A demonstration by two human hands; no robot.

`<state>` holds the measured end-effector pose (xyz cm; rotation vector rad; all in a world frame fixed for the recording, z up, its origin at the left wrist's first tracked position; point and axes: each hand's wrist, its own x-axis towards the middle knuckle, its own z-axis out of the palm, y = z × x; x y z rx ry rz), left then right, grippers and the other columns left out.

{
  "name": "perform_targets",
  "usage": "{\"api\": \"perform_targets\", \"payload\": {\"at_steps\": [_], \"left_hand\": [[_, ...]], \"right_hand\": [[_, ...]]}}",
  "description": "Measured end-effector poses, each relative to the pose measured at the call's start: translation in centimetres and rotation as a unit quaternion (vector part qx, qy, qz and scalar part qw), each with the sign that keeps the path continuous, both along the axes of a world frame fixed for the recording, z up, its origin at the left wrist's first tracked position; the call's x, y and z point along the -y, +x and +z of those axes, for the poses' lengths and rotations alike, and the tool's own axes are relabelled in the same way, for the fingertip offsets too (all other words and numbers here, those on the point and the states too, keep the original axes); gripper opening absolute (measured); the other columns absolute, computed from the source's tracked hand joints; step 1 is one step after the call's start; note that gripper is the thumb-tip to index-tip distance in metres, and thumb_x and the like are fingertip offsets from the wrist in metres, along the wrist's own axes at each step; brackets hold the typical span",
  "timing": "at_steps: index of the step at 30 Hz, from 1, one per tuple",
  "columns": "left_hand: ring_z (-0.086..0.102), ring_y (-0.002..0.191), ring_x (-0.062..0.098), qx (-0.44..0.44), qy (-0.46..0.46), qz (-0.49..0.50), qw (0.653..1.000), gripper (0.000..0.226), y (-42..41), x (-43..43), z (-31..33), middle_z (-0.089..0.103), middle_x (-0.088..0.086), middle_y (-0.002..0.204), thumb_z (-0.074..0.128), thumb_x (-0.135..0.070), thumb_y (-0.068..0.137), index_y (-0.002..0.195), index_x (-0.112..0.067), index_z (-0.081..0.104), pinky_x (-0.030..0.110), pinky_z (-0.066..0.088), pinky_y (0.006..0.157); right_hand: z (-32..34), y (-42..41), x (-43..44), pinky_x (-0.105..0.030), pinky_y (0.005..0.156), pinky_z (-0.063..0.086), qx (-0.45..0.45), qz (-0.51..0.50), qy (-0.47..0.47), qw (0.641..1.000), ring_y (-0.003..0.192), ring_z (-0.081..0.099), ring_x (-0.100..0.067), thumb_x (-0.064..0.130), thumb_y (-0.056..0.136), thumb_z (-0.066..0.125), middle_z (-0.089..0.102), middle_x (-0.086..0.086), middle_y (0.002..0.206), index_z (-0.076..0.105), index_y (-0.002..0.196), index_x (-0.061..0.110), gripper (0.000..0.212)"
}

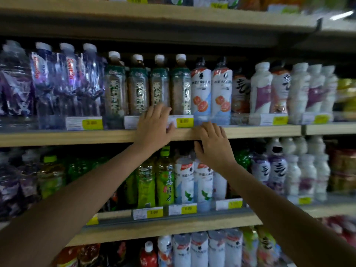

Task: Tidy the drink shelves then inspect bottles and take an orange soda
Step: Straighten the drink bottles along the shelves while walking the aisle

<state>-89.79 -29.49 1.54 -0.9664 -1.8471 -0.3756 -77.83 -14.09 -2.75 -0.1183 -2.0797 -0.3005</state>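
Note:
I face wooden drink shelves (77, 136) packed with bottles. My left hand (154, 126) is raised to the middle shelf, fingers spread, its fingertips at the foot of the brown tea bottles (159, 87) with green labels and white caps. My right hand (213, 145) lies open over the same shelf's front edge, just below the white bottles with grapefruit pictures (201, 91). Neither hand holds anything. No orange soda bottle is plainly recognisable; the view is blurred.
Clear water bottles (67, 81) fill the left of the middle shelf, white and purple bottles (300, 91) the right. Green tea bottles (165, 178) and white bottles (204, 182) stand on the shelf below. Yellow price tags (184, 121) line the shelf edges.

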Motion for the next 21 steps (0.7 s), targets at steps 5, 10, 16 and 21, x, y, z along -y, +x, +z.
{"api": "perform_targets", "payload": {"at_steps": [5, 10, 16, 21], "left_hand": [[0.039, 0.129, 0.031, -0.027, -0.083, 0.023, 0.996, 0.057, 4.0, -6.6, -0.9, 0.035, 0.011, 0.148, 0.045, -0.041, 0.09, 0.139, -0.01, 0.04, 0.043, 0.033, 0.1], [0.028, 0.137, 0.031, -0.022, -0.123, 0.029, 0.992, 0.065, 7.2, -13.2, -0.5, 0.026, 0.013, 0.153, 0.041, -0.045, 0.093, 0.146, -0.01, 0.027, 0.047, 0.024, 0.108], [0.019, 0.141, 0.028, 0.011, -0.105, 0.059, 0.993, 0.071, 9.9, -19.7, 0.3, 0.018, 0.01, 0.156, 0.035, -0.052, 0.094, 0.15, -0.012, 0.016, 0.046, 0.017, 0.112], [0.033, 0.13, 0.029, -0.01, -0.075, 0.079, 0.994, 0.068, 10.7, -21.6, -1.0, 0.037, 0.01, 0.143, 0.034, -0.055, 0.093, 0.146, -0.012, 0.027, 0.041, 0.023, 0.107]], "right_hand": [[0.0, 3.7, -5.9, -0.044, 0.082, 0.044, -0.002, -0.045, -0.018, 0.999, 0.093, 0.055, -0.038, 0.017, 0.079, 0.058, 0.058, -0.02, 0.104, 0.059, 0.106, 0.0, 0.032], [0.9, 7.1, -12.4, -0.043, 0.08, 0.044, 0.017, -0.086, -0.041, 0.995, 0.094, 0.054, -0.038, 0.017, 0.077, 0.064, 0.057, -0.021, 0.103, 0.059, 0.101, -0.001, 0.03], [1.4, 9.6, -17.9, -0.043, 0.084, 0.041, 0.038, -0.081, -0.028, 0.996, 0.097, 0.05, -0.036, 0.019, 0.082, 0.058, 0.055, -0.017, 0.104, 0.058, 0.109, 0.002, 0.032], [1.4, 9.9, -19.4, -0.04, 0.078, 0.042, 0.022, -0.028, -0.011, 0.999, 0.092, 0.051, -0.034, 0.018, 0.082, 0.058, 0.055, -0.016, 0.097, 0.061, 0.105, 0.003, 0.028]]}}
